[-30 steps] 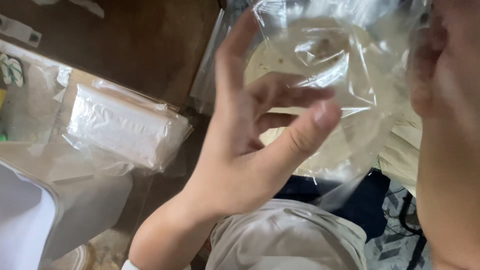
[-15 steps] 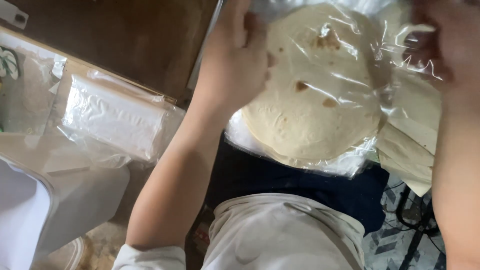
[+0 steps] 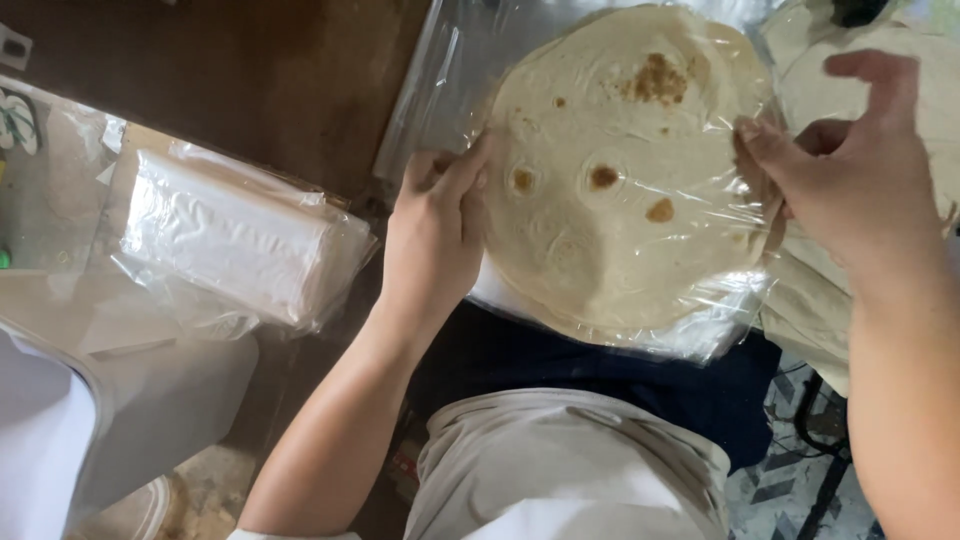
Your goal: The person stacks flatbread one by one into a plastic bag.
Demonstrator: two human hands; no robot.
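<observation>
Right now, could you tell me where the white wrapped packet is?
In the head view, the white wrapped packet lies at the left, beside the left hand, which grips the bagged stack of tortillas.

Looks like we're in a small food-packing spot: tortillas (image 3: 620, 170) in clear bags (image 3: 470, 70), bagged white packs (image 3: 235, 235) on a dark surface (image 3: 250, 70).

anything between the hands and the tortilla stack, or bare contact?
Clear plastic wrap covers the tortilla stack. The left hand grips its left edge and the right hand pinches its right edge, both through the film as far as visible. Nothing else lies between them.
</observation>
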